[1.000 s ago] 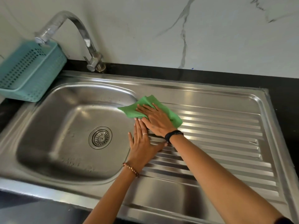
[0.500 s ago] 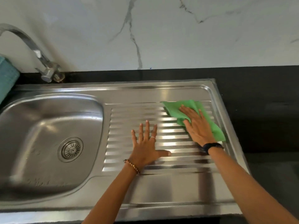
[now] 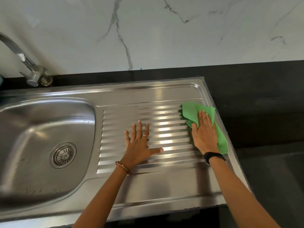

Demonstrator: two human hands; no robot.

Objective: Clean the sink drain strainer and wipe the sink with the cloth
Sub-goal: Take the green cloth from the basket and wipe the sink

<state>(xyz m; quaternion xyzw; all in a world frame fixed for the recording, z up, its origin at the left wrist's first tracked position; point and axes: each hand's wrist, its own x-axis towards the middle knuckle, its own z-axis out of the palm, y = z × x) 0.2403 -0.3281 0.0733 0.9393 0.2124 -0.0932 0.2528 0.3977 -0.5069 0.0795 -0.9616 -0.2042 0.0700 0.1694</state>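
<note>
Steel draining board [image 3: 164, 186] carries the left hand [image 3: 139, 145] flat with fingers spread, and farther off, toward two o'clock, the right hand [image 3: 204, 134] presses flat the green cloth [image 3: 191, 112], soft, light, probably best bunched at its middle.

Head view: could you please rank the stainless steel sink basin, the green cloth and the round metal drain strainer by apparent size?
1. Stainless steel sink basin, cut off at the left edge.
2. Green cloth, partly under the right hand.
3. Round metal drain strainer.

Right hand [image 3: 204, 134] flat on green cloth [image 3: 194, 112], left hand [image 3: 138, 145] flat on drainboard [image 3: 164, 186]
</note>
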